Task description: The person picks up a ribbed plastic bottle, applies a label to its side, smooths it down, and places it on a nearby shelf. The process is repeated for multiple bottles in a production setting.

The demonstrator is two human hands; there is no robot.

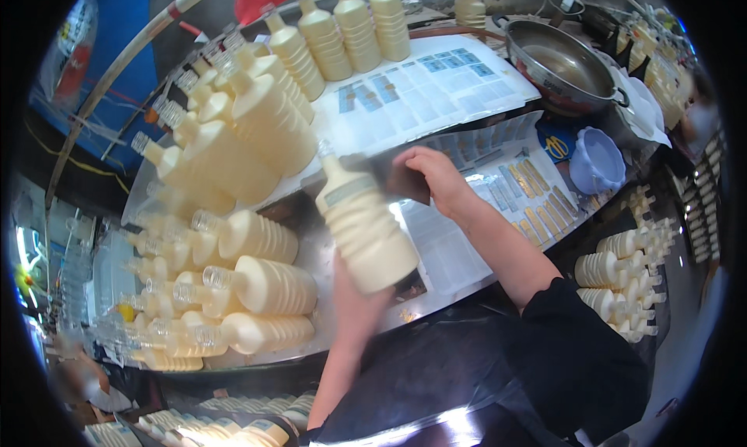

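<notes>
My left hand [359, 291], smeared by motion, grips a cream ribbed bottle [366, 229] from below. The bottle tilts with its neck up and to the left, and a grey-blue label strip crosses its shoulder. Just right of the bottle, my right hand [437, 181] closes on a small dark flat piece [409, 182]; blur hides what kind of thing it is. The piece and the bottle look apart. Under my right forearm lies a sheet of labels [521, 190], with gold and blue-grey strips in rows.
Lying bottles [272, 285] are stacked at the left of the table, necks leftward. Standing bottles [268, 120] line the back left. Another label sheet [420, 89] lies at the back. A wide metal pan [564, 58] and a lilac bucket [597, 161] are at the right.
</notes>
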